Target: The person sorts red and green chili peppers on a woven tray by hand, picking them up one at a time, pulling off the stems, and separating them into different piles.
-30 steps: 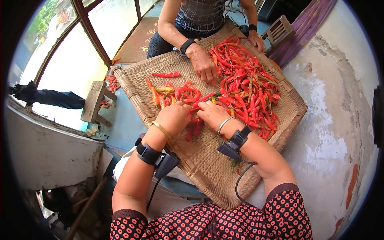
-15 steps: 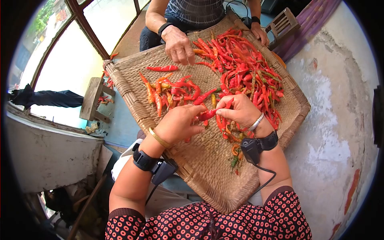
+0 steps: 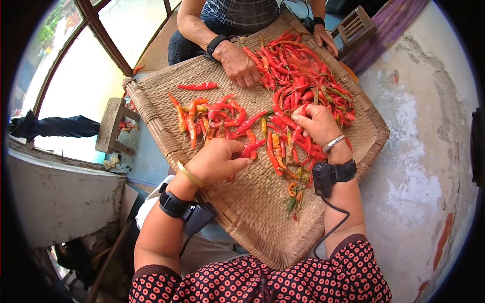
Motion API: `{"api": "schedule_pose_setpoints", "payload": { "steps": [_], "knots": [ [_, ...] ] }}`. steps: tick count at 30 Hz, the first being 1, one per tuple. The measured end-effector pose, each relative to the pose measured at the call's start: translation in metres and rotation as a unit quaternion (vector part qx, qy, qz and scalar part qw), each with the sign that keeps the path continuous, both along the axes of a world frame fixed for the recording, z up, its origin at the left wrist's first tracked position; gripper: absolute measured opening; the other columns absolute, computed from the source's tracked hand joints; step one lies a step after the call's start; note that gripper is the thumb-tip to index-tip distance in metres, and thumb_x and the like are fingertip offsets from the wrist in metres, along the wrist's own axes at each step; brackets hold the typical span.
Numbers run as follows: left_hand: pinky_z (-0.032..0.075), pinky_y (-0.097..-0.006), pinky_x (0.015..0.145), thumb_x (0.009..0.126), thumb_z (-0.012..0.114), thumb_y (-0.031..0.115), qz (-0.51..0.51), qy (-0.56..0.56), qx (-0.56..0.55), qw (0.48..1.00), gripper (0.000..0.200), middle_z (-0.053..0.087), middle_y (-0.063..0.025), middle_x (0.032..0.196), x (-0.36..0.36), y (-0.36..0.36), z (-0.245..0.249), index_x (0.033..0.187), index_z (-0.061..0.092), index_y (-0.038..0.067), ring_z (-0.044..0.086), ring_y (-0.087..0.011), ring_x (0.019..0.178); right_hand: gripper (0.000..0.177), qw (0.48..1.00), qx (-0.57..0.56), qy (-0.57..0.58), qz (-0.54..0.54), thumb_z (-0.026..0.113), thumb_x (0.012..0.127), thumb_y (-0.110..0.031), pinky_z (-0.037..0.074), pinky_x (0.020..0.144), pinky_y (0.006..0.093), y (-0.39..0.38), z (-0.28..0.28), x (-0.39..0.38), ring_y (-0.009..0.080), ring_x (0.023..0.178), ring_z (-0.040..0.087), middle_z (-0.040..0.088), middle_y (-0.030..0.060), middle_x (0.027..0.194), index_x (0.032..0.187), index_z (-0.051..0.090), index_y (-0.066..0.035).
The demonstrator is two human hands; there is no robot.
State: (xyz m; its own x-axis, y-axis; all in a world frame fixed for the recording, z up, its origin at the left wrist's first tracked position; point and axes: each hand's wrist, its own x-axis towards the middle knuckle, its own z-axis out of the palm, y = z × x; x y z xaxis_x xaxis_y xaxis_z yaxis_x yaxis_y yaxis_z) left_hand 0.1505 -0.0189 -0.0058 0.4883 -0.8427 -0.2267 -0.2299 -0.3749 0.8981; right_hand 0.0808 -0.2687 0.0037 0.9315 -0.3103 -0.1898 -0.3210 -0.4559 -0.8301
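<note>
My left hand [image 3: 221, 158] is closed round a red chili pepper [image 3: 252, 147], whose end sticks out past the fingers toward the right. A smaller pile of red and orange peppers [image 3: 222, 115] lies just beyond it. My right hand [image 3: 317, 125] is pinched at the near edge of the large pile of red peppers [image 3: 303, 65], with a red pepper at its fingertips. Both piles rest on a woven tray [image 3: 262, 212]. Loose orange and green peppers [image 3: 292, 194] lie below my right hand.
Across the tray, another person's hand [image 3: 240, 65] touches the large pile, and their other hand [image 3: 325, 40] is at the tray's far edge. A wooden stool [image 3: 110, 126] stands at the left, a small wooden chair [image 3: 355, 29] at the back right, and a plastered wall [image 3: 414, 151] at the right.
My hands have moved apart, the left keeping a pepper and the right going right and up to the large pile. The other person's hand has shifted right onto the pile.
</note>
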Motion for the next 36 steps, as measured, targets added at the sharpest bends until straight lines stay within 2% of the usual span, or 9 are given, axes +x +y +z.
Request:
{"api": "schedule_pose_setpoints", "payload": {
  "steps": [2, 6, 7, 11, 15, 18, 24, 28, 36],
  "knots": [
    [0.040, -0.0267, 0.051, 0.080, 0.064, 0.016, 0.002, -0.010, -0.007, 1.000, 0.020, 0.049, -0.0019, 0.057, 0.001, 0.000, -0.004, 0.077, 0.057, -0.002, 0.045, -0.0068, 0.056, 0.025, 0.975, 0.158, -0.119, -0.099, 0.062, 0.081, -0.011, 0.048, 0.059, 0.0219, -0.009, -0.003, 0.001, 0.0090, 0.065, 0.057, 0.060, 0.0036, 0.080, 0.101, 0.058, 0.003],
    [0.040, -0.0251, 0.052, 0.082, 0.063, 0.017, 0.024, 0.011, -0.029, 0.999, 0.018, 0.051, 0.0011, 0.062, 0.002, 0.000, -0.009, 0.083, 0.060, -0.001, 0.045, -0.0052, 0.058, 0.038, 0.943, -0.063, -0.263, -0.194, 0.066, 0.075, -0.006, 0.050, 0.068, 0.0269, -0.006, -0.011, 0.007, 0.0155, 0.079, 0.059, 0.057, 0.0112, 0.101, 0.110, 0.054, 0.001],
    [0.040, -0.0251, 0.052, 0.082, 0.063, 0.017, 0.026, 0.009, -0.030, 0.999, 0.018, 0.051, 0.0011, 0.062, 0.003, 0.000, -0.012, 0.083, 0.060, -0.001, 0.045, -0.0052, 0.058, 0.042, 0.939, -0.185, -0.232, -0.175, 0.067, 0.073, -0.005, 0.050, 0.071, 0.0284, 0.000, -0.008, 0.005, 0.0176, 0.083, 0.059, 0.056, 0.0131, 0.105, 0.112, 0.053, 0.000],
    [0.040, -0.0229, 0.053, 0.083, 0.061, 0.016, 0.009, 0.002, -0.059, 0.998, 0.017, 0.053, 0.0036, 0.066, 0.002, 0.000, -0.015, 0.089, 0.062, 0.000, 0.046, -0.0034, 0.060, 0.033, 0.944, -0.091, -0.196, 0.251, 0.062, 0.078, -0.014, 0.043, 0.084, 0.0325, 0.043, -0.007, 0.003, 0.0240, 0.097, 0.054, 0.056, 0.0131, 0.104, 0.107, 0.057, 0.001],
    [0.041, -0.0231, 0.054, 0.083, 0.061, 0.017, 0.013, 0.060, -0.035, 0.997, 0.019, 0.055, 0.0025, 0.065, 0.000, 0.002, -0.010, 0.090, 0.062, -0.001, 0.048, -0.0039, 0.061, 0.026, 0.951, -0.015, -0.120, 0.284, 0.061, 0.080, -0.013, 0.045, 0.077, 0.0284, 0.059, -0.018, 0.001, 0.0181, 0.087, 0.057, 0.060, 0.0092, 0.091, 0.102, 0.060, 0.001],
    [0.042, -0.0244, 0.054, 0.084, 0.061, 0.018, 0.016, -0.028, -0.027, 0.999, 0.020, 0.056, -0.0001, 0.064, 0.002, 0.001, -0.012, 0.090, 0.063, -0.001, 0.050, -0.0055, 0.061, 0.019, 0.958, 0.152, 0.019, 0.241, 0.059, 0.081, -0.011, 0.045, 0.068, 0.0232, 0.049, -0.006, -0.001, 0.0104, 0.074, 0.056, 0.061, 0.0031, 0.077, 0.096, 0.062, 0.001],
    [0.046, -0.0356, 0.060, 0.080, 0.059, 0.026, 0.119, -0.100, -0.033, 0.987, 0.023, 0.061, -0.0118, 0.066, 0.004, 0.003, -0.020, 0.085, 0.065, 0.005, 0.060, -0.0244, 0.063, 0.021, 0.978, 0.083, -0.156, -0.112, 0.058, 0.084, -0.011, 0.044, 0.053, 0.0212, -0.002, -0.008, 0.001, 0.0046, 0.059, 0.052, 0.058, -0.0027, 0.068, 0.101, 0.060, 0.001],
    [0.047, -0.0369, 0.063, 0.078, 0.059, 0.023, 0.101, -0.181, -0.015, 0.978, 0.021, 0.062, -0.0130, 0.072, 0.006, 0.001, -0.025, 0.085, 0.064, 0.004, 0.061, -0.0272, 0.068, 0.030, 0.927, -0.275, -0.233, -0.107, 0.062, 0.079, -0.013, 0.046, 0.055, 0.0299, 0.002, -0.017, 0.008, 0.0158, 0.055, 0.057, 0.061, 0.0072, 0.068, 0.108, 0.057, -0.003],
    [0.047, -0.0404, 0.068, 0.075, 0.061, 0.025, 0.089, -0.256, 0.017, 0.962, 0.021, 0.062, -0.0137, 0.078, 0.007, 0.003, -0.034, 0.082, 0.064, 0.005, 0.060, -0.0304, 0.077, 0.039, 0.826, -0.495, -0.208, 0.174, 0.065, 0.070, -0.014, 0.039, 0.084, 0.0395, 0.057, -0.080, 0.037, 0.0253, 0.101, 0.048, 0.054, 0.0068, 0.102, 0.107, 0.054, -0.008]
  ]
}}
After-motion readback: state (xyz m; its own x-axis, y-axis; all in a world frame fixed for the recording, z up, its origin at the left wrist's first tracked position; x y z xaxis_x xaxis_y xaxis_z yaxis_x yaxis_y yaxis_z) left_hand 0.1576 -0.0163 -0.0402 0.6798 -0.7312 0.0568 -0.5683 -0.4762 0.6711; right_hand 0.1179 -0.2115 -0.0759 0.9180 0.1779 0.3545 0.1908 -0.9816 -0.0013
